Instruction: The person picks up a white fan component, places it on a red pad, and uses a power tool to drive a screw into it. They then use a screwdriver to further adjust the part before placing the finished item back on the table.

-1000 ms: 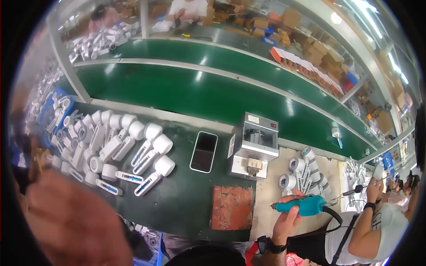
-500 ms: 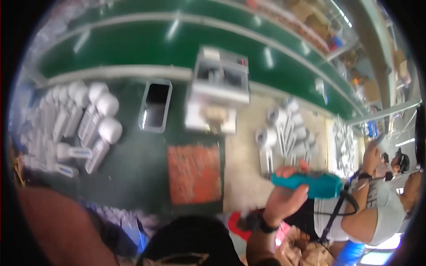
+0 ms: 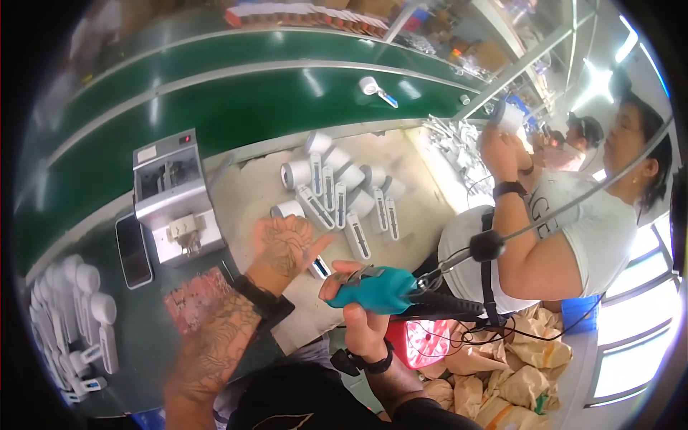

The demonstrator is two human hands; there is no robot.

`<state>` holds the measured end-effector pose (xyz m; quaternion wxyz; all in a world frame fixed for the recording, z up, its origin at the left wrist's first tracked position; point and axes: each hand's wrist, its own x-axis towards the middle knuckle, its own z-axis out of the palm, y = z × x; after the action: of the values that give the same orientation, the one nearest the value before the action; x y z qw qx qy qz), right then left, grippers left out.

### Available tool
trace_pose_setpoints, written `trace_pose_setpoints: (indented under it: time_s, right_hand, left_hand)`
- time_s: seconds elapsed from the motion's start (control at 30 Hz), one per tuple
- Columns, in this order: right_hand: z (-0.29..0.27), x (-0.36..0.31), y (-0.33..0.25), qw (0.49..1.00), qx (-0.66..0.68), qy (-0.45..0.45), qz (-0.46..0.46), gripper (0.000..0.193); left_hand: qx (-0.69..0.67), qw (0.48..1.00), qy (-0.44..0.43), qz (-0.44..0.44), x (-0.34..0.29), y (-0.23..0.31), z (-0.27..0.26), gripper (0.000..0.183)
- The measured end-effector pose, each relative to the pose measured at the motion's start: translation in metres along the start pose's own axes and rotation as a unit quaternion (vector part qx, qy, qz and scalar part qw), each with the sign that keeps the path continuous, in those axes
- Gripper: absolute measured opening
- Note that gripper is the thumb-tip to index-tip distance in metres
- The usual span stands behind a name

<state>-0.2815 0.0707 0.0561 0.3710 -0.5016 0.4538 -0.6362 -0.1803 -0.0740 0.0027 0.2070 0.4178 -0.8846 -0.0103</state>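
Note:
My right hand grips a teal electric screwdriver with a black cable running off to the right. My left hand hovers open over the beige mat, fingers spread, just left of the screwdriver's tip. Right beyond my left hand lies a cluster of white handheld devices with round heads and long handles. A small white part lies between my two hands.
A grey metal machine stands left of the mat, a black phone beside it and a reddish pad in front. More white devices lie far left. Green conveyor belt runs behind. A person in white works at right.
The view has swung to the right. My left hand has come in over the mat near the white devices. My right hand still holds the screwdriver, now closer to centre.

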Motion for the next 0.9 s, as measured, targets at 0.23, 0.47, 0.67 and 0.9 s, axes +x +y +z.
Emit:
trace_pose_setpoints:
  time_s: [0.23,0.47,0.67,0.9]
  right_hand:
    - [-0.002,0.001,0.005,0.998,-0.043,0.034,-0.036,0.06]
    - [0.013,-0.002,0.007,0.997,-0.02,0.053,-0.051,0.07]
    - [0.028,0.001,0.012,1.0,-0.002,0.011,-0.028,0.073]
    - [0.053,0.019,0.006,0.996,0.051,-0.048,0.062,0.074]
  left_hand:
    - [-0.014,0.99,-0.139,-0.008,-0.005,0.0,0.003,0.016]
    - [-0.102,0.986,0.002,-0.128,-0.048,0.013,0.017,0.044]
    - [-0.197,0.964,0.179,-0.023,-0.083,-0.019,-0.044,0.028]
    - [-0.232,0.968,0.06,-0.076,-0.124,-0.063,-0.1,0.027]
